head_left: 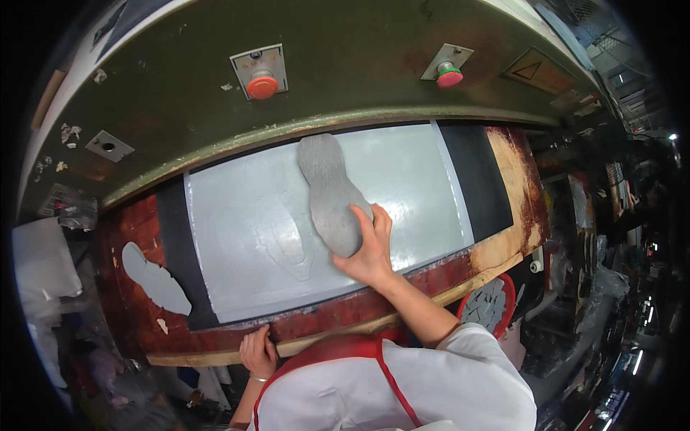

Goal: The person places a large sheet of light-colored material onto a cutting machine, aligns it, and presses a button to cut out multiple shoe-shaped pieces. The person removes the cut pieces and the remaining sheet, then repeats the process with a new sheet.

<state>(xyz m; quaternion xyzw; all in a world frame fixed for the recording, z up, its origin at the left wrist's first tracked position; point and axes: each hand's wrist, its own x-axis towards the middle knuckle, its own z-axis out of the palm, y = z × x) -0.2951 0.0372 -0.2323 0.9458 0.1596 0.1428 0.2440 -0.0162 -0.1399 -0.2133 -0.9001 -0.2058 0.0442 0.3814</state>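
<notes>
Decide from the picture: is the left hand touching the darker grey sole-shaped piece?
No, the left hand rests at the front edge of the red-brown board, while the right hand is on the darker grey sole-shaped piece.

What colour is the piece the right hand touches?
The piece is grey; see the head view.

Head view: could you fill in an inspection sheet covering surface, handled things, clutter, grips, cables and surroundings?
Surface: gray sheet over a black mat, on a stained wooden board.
Handled things: gray sole-shaped piece on the sheet; flat gray piece at the board's left.
Clutter: gray scraps in a red-rimmed bucket, right of the person.
Right grip: spread against the sole-shaped piece's near end.
Left grip: at the board's front edge.
Cables: cannot tell; background dim.
Surroundings: green panel beyond the board, with a left red button and right red button.
</notes>
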